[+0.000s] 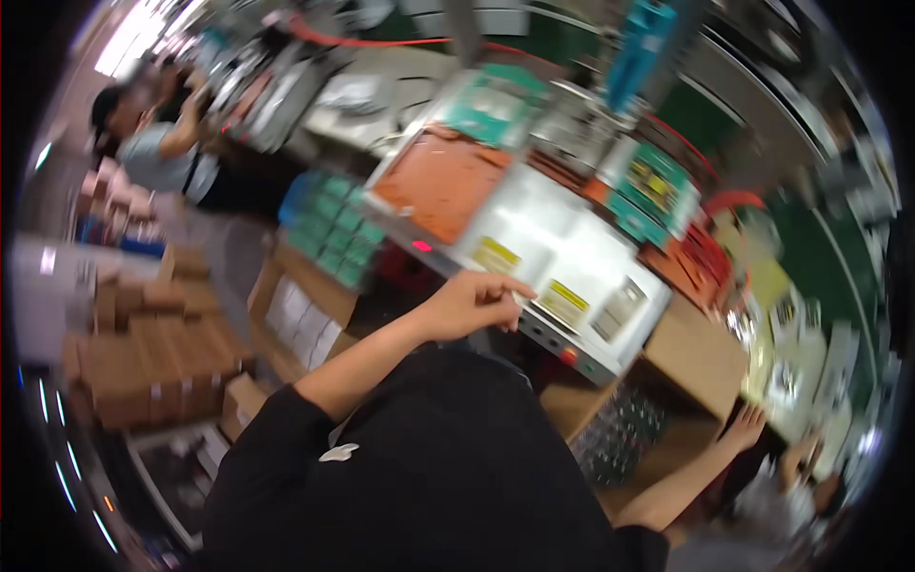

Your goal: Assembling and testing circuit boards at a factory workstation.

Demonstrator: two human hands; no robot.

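Observation:
My left hand [469, 305] is over the front edge of a white machine [534, 221], its fingers curled and drawn together near a yellow label [564, 296]. Whether something small is between the fingertips I cannot make out. Stretched out to the far right, my right hand [745, 428] has its fingers extended and seems to hold nothing. It is beside an open cardboard box [699, 355] with many small, dark, shiny pieces [624, 429] inside. Orange plates [440, 181] and green fixtures [651, 195] sit on and around the machine.
Green trays [335, 229] and an open carton [302, 315] of white packets stand left of the machine. Cardboard boxes [152, 367] are stacked farther left. Co-workers are at the upper left and lower right. A blue cylinder [640, 52] rises behind the machine, near red hoses.

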